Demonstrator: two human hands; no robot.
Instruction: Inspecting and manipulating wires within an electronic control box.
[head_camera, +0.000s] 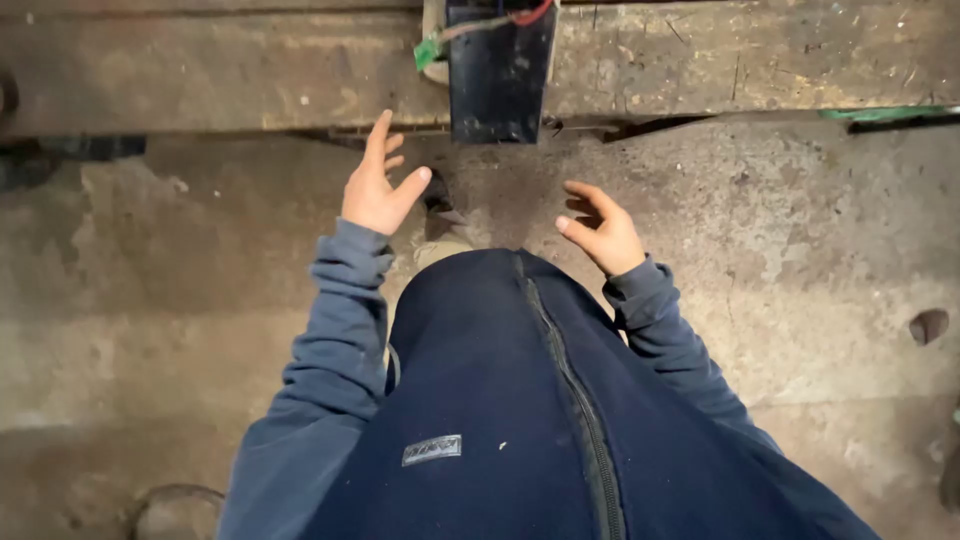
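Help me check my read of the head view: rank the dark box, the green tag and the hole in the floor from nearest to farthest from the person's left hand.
From the left hand:
1. Green tag, just above and slightly right, at the box's top corner.
2. Dark box, up and to the right against the worn ledge; close to the tag's distance, so the call is narrow.
3. Hole in the floor, far off at the right edge.

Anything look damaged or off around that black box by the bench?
Yes. The black box hangs over the front edge of the worn bench, with loose red and green wires trailing off its top. The concrete floor is pitted and stained. Left hand and right hand are both empty.
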